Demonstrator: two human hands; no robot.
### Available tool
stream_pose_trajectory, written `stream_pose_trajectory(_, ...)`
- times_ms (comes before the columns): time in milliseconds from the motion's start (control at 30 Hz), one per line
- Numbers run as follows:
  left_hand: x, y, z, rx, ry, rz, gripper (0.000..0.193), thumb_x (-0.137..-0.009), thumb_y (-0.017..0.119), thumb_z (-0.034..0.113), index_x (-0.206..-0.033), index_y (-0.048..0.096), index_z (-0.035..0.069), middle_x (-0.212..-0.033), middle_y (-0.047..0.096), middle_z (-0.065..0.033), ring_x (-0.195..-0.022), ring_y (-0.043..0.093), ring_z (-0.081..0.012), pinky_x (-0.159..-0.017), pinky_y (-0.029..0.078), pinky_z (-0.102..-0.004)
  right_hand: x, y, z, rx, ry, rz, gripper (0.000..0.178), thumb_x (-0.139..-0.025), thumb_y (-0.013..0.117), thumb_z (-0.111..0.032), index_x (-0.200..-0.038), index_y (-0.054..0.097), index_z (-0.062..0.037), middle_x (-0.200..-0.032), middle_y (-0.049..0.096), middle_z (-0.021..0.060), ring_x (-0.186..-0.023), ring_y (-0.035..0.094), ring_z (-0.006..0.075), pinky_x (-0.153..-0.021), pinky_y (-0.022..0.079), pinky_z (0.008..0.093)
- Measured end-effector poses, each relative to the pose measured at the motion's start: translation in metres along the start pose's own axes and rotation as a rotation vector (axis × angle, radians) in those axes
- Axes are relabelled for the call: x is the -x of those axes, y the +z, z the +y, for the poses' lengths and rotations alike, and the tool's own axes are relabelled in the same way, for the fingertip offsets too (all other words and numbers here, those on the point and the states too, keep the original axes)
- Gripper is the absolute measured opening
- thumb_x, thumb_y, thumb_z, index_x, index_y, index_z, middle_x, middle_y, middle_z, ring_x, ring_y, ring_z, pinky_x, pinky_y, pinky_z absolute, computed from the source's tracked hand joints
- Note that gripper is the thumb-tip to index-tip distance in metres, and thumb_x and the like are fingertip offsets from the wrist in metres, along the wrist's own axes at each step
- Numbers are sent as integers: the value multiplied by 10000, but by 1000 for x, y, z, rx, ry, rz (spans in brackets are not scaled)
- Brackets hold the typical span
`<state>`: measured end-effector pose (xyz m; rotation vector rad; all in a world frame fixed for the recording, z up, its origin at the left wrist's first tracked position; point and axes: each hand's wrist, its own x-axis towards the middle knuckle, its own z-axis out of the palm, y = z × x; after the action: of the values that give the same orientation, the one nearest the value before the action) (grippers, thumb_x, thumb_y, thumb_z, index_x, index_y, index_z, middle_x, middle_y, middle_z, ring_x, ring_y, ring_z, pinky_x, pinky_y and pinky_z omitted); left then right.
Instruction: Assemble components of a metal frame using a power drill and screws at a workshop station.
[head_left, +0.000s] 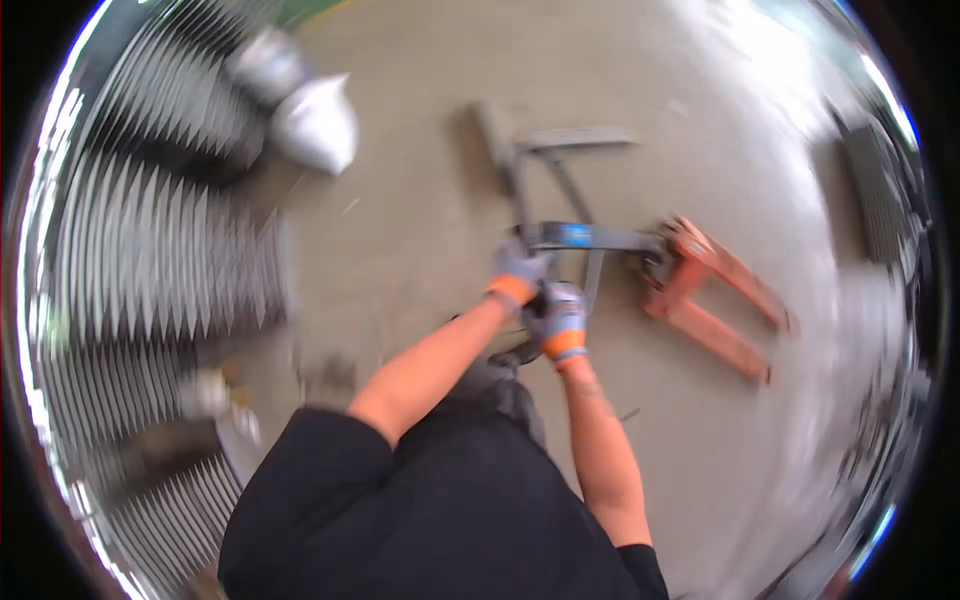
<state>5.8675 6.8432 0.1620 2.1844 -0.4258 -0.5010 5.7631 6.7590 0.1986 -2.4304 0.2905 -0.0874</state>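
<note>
In front of my body, both hands wear grey gloves with orange cuffs, and motion smears them. My left hand (520, 264) is closed round the near end of a dark grey metal frame (517, 185). Just nearer and to the right, my right hand (563, 308) is closed at the same dark end; its fingers are partly hidden. The frame's bars spread away from me over the floor. A dark bar with a blue label (576, 235) runs right from beside my left hand toward an orange pallet truck (690, 285); whether it joins the frame I cannot tell.
Stacks of ribbed grey metal parts (165, 250) line the left side. A white sack (318, 125) sits at the far left. Another ribbed dark stack (870, 190) stands at the far right. Bare concrete floor (410, 200) lies between them.
</note>
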Motion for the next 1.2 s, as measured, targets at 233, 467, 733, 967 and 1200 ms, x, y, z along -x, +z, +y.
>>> stream_pose_trajectory(233, 78, -33, -80, 142, -473, 301, 545, -841, 614, 366, -1274, 419, 98, -1063, 653, -216, -965, 625, -411, -841, 492, -494, 38, 120, -40, -209, -176, -281, 351, -698, 732, -196, -996, 639, -34, -983, 670, 176, -1026, 598, 354, -900, 444, 436)
stream_pose_trajectory(467, 167, -151, -173, 68, -555, 325, 637, -865, 584, 371, -1366, 363, 45, -1188, 616, -211, -1039, 617, -382, -893, 484, -476, 79, 236, -139, 429, -317, -711, 417, -885, 535, -389, -1220, 570, -143, -1263, 592, 76, -1203, 522, 264, -990, 401, 385)
stream_pose_trajectory(733, 204, -235, -241, -5, -573, 501, 631, -851, 602, 427, -1328, 411, 61, -1065, 651, -221, -976, 624, -396, -845, 490, -505, 101, 203, -254, 71, -431, -487, 296, -752, 728, -250, -991, 653, -92, -947, 693, 79, -909, 626, 288, -868, 451, 401)
stream_pose_trajectory(967, 202, -361, -346, 106, -429, 516, 471, -815, 672, 447, -1049, 663, 38, -948, 695, -179, -871, 657, -363, -777, 518, -452, 147, 197, -165, 17, 221, -490, 327, -823, 688, -299, -1026, 670, -43, -916, 715, 140, -851, 694, 280, -771, 533, 379)
stream_pose_trajectory(1200, 180, -523, -361, -392, -284, 712, 726, -790, 770, 315, -1288, 476, -125, -1240, 595, -254, -1131, 578, -317, -958, 437, -377, 347, 177, -36, -355, 1055, -17, 234, -829, 673, -266, -851, 693, -33, -699, 685, 73, -617, 633, 139, -597, 506, 283)
